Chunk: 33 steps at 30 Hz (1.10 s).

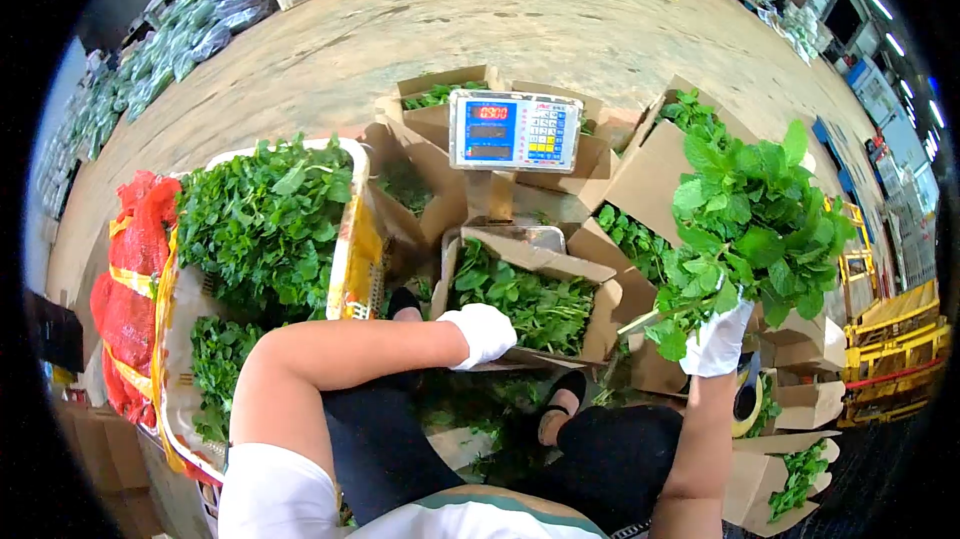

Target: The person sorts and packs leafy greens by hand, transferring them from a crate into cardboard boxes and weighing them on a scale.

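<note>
Mint [765,229] is held up at the right of the scene, above the boxes [645,174] on that side, in the right hand [714,343]. That hand's gloved fingers are wrapped round the stems [655,317], though leaves hide much of the grip. The left hand [484,333], gloved too, is at the near left corner of the middle box [603,321], on the near side of the scale [513,131]; its fingers look bent, but I cannot tell whether they pinch the edge. To hold such a bunch well, grip low, firmly enough to keep the stems together yet lightly enough not to bruise them, and keep the leaves free of the boxes. A steady left hand should stop the middle box from shifting. The leafy tops point far and right, the stem ends left and slightly near; the long axis runs aslant between them.
</note>
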Each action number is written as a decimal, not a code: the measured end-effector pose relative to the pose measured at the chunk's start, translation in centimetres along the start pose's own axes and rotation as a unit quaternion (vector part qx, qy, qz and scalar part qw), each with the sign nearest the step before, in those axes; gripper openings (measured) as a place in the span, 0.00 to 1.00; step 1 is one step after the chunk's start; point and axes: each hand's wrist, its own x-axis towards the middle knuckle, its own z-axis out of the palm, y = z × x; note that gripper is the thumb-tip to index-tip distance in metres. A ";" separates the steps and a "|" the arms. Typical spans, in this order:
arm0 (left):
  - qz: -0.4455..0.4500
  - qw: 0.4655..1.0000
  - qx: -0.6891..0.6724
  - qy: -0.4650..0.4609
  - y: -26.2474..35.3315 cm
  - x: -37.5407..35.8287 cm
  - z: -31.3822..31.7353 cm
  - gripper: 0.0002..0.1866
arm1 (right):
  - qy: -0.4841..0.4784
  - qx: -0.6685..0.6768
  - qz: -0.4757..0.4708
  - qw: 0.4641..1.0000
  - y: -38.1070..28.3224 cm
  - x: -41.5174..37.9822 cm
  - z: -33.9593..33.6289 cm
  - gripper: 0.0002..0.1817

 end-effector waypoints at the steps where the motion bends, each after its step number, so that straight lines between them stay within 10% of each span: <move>1: 0.001 1.000 -0.004 0.005 -0.1 -0.2 -0.3 0.08 | 0.013 -0.123 -0.032 0.992 -0.1 -0.1 0.0 0.16; 3: -0.027 0.998 -0.042 0.022 -0.3 -0.7 -1.2 0.09 | 0.037 0.228 0.079 0.970 -0.7 0.8 0.8 0.16; 6: -0.020 0.999 0.004 0.032 -0.8 -0.9 -1.5 0.07 | 0.043 0.285 0.090 0.953 -2.8 0.1 1.6 0.17; 8: -0.024 0.999 0.007 0.033 -0.2 -1.9 -2.5 0.07 | 0.014 -0.132 -0.044 0.990 -1.9 0.0 0.8 0.18; 10: -0.027 0.999 0.011 0.035 0.0 -2.7 -3.6 0.07 | 0.043 0.163 0.036 0.985 -2.3 -0.1 1.6 0.19; 14: -0.024 0.999 0.003 0.035 -0.5 -3.7 -4.6 0.07 | 0.059 0.302 0.102 0.946 -4.0 0.2 2.3 0.19; 25: -0.028 0.960 0.051 0.274 -5.9 -13.6 -19.3 0.09 | 0.011 0.388 0.220 0.895 -7.2 -0.1 3.4 0.26; 30: -0.157 0.907 0.132 0.368 -12.2 -19.0 -25.3 0.15 | 0.014 0.177 0.052 0.983 -4.7 -0.2 3.2 0.21; 33: -0.284 0.865 0.117 0.396 -18.0 -20.8 -27.8 0.15 | -0.023 0.349 0.179 0.920 -5.1 0.4 2.9 0.23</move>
